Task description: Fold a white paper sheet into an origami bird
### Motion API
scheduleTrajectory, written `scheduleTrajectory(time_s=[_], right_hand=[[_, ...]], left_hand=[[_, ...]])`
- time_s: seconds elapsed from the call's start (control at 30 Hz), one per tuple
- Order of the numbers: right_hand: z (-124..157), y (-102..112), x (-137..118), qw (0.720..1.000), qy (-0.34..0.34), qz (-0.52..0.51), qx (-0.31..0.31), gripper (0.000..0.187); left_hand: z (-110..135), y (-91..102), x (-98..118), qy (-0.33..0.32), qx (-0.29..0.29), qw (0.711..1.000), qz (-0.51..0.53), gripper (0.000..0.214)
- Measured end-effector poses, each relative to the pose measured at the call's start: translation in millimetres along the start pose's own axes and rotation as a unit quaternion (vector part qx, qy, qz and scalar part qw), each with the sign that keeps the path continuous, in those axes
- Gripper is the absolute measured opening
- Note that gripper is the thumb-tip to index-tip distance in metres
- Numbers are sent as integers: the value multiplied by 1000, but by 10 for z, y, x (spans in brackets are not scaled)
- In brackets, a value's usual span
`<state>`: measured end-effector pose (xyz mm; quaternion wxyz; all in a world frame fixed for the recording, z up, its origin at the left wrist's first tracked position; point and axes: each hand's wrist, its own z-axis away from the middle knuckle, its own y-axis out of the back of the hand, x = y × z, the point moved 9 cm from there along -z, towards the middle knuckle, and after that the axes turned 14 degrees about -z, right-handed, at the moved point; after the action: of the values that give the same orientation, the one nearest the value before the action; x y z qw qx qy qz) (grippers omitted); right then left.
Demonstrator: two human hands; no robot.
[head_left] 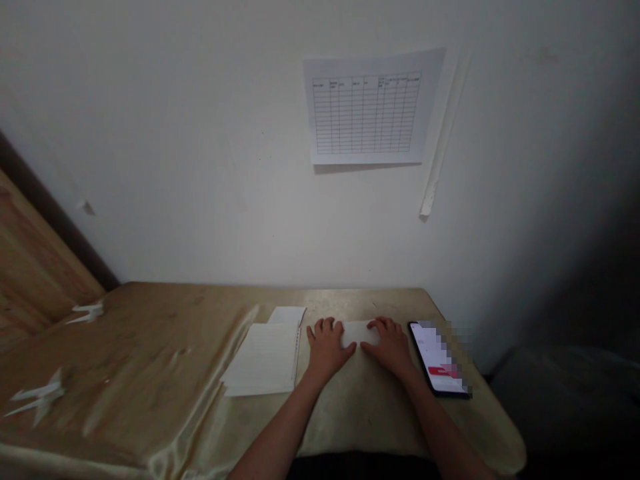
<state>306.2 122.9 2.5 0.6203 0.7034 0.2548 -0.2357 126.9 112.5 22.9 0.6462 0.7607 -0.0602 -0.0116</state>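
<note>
A small white piece of paper (359, 333) lies on the cloth-covered table between my two hands. My left hand (327, 345) grips its left side, the thumb at the near edge and the bent fingers around the left end. At the right side my right hand (387, 343) has hold of it the same way, thumb and fingers curved. Both hands cover the ends of the paper, so any folds there are hidden. Just left of my left hand is a stack of lined paper (265, 357), with a smaller white sheet (287, 315) partly under its far edge.
A phone (433, 363) with a lit screen lies right of my right hand. Two folded white paper figures (90, 312) rest on the left of the table (145, 353). A printed chart (367, 113) hangs on the wall. Wooden boards (35, 260) stand at far left.
</note>
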Motion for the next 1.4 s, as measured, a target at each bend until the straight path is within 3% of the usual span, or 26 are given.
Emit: scheduleTrajectory(time_s=[0.23, 0.6, 0.93, 1.4], right_hand=[[7, -14, -27, 1000, -3, 0, 5, 53], [-48, -16, 31, 999, -22, -17, -26, 48], [-114, -25, 150, 996, -6, -57, -63, 52], [-193, -68, 305, 989, 40, -111, -89, 63]], left_hand=[[-13, -35, 42, 13, -7, 1000, -7, 57], [-28, 15, -61, 20, -33, 999, 19, 45], [-47, -34, -194, -22, -62, 997, 44, 39], [-104, -143, -342, -86, -92, 990, 60, 50]])
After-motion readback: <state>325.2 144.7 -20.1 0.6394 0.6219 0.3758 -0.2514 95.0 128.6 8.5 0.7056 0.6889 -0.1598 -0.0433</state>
